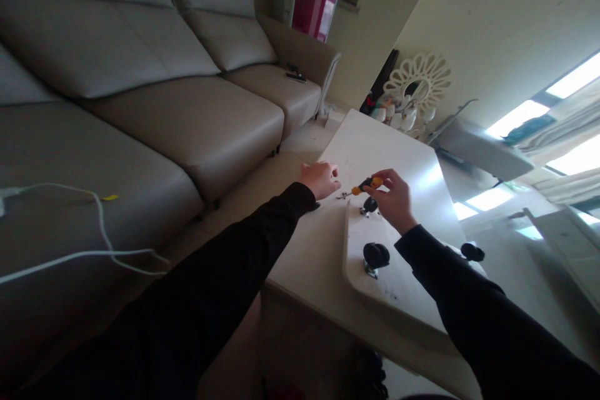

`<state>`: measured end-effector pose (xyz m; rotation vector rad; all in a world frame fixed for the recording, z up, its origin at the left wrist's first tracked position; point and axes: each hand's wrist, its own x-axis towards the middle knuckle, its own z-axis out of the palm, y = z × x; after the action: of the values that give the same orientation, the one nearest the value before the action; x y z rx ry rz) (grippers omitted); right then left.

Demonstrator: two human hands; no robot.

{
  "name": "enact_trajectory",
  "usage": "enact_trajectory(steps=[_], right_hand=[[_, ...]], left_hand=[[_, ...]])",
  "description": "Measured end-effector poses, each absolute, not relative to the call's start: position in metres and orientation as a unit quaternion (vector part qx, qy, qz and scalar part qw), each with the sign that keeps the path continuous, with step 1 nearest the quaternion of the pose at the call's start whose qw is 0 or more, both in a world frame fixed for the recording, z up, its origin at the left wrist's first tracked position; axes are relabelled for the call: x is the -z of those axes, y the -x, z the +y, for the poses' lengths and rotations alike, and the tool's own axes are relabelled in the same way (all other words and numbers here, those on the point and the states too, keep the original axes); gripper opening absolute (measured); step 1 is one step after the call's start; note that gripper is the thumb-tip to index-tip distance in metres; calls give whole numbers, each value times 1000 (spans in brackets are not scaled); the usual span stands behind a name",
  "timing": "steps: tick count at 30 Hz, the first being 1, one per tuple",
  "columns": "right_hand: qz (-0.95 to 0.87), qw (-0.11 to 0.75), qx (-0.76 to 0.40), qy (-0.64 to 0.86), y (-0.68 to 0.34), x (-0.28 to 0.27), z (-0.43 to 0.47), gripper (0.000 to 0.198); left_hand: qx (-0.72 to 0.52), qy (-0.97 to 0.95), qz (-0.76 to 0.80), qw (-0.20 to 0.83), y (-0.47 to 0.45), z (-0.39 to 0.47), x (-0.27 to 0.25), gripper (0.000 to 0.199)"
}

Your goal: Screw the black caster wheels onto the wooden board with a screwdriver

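My right hand (395, 201) grips a screwdriver (368, 185) with a yellow and black handle, its shaft pointing left. Several small screws (343, 195) seem to lie on the white table at the tip, too small to make out well. Just left of them my left hand (321, 180) is closed with curled fingers over the tabletop; whatever it may hold is hidden. Below my right hand lies a white board (398, 287) with its black caster wheels facing up: a near caster (375, 255), a far caster (369, 205) partly behind my hand, and a right caster (472, 252).
The white table (375, 144) stretches ahead under the board. A beige sofa (187, 106) runs along the left, with a white cable (105, 231) in front of it. A flower-shaped white frame (422, 78) and a slanted white panel (487, 147) are beyond the table.
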<state>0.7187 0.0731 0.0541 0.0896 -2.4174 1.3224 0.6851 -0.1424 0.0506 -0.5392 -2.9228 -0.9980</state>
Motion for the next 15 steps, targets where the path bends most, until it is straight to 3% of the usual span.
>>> enact_trajectory(steps=[8, 15], right_hand=[[-832, 234, -500, -52, -742, -88, 77, 38], [-732, 379, -566, -15, -808, -134, 115, 36]], left_hand=[[323, 171, -931, 6, -685, -142, -50, 22], [332, 205, -921, 15, -705, -139, -59, 15]])
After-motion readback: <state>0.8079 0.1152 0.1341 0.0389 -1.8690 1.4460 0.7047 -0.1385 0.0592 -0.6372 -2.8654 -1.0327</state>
